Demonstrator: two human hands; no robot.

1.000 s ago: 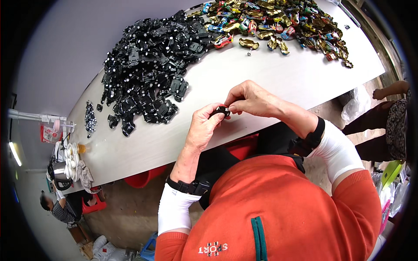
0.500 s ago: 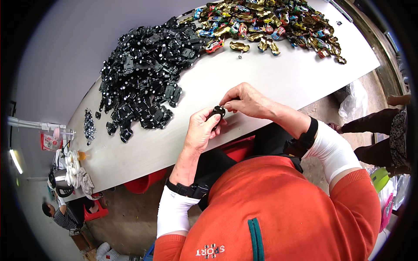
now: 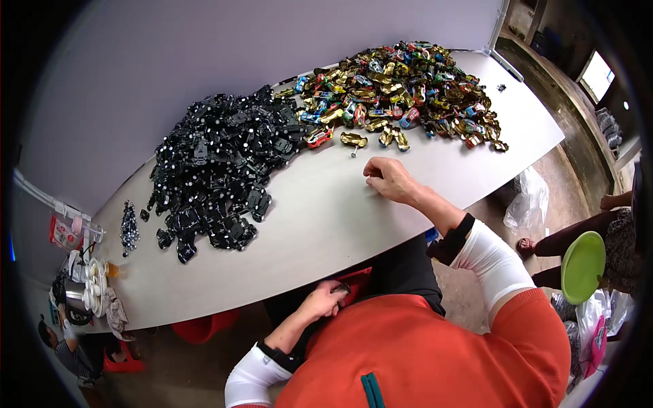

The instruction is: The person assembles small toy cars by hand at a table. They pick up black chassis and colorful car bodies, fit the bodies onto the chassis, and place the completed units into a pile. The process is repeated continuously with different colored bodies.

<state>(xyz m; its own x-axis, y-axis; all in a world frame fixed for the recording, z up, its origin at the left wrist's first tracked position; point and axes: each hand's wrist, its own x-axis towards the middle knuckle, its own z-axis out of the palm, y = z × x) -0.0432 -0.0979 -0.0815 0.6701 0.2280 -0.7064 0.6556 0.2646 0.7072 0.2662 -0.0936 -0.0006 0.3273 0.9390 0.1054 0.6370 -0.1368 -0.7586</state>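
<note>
My left hand (image 3: 322,301) is low by my lap, just off the table's near edge. Its fingers are closed round a small dark toy car chassis (image 3: 341,288), which the hand partly hides, above a red plastic container (image 3: 358,279). My right hand (image 3: 390,179) hovers over the table with its fingers loosely curved and slightly apart; nothing shows between them. Closest to it are a gold toy car body (image 3: 354,139) and a few more gold shells (image 3: 394,138). A large heap of black toy car chassis (image 3: 218,163) with pale round wheel hubs lies to the left.
Colourful and gold car bodies (image 3: 408,88) are piled at the back of the white table (image 3: 306,231). Small shiny parts (image 3: 129,228) lie at the far left, near cups (image 3: 95,285). A person with a green basin (image 3: 583,268) stands at right; another person (image 3: 71,350) is at far left.
My left hand has dropped from above the table to my lap with the dark chassis. My right hand has parted from it and now hovers over the table nearer the gold shells. The view has shifted.
</note>
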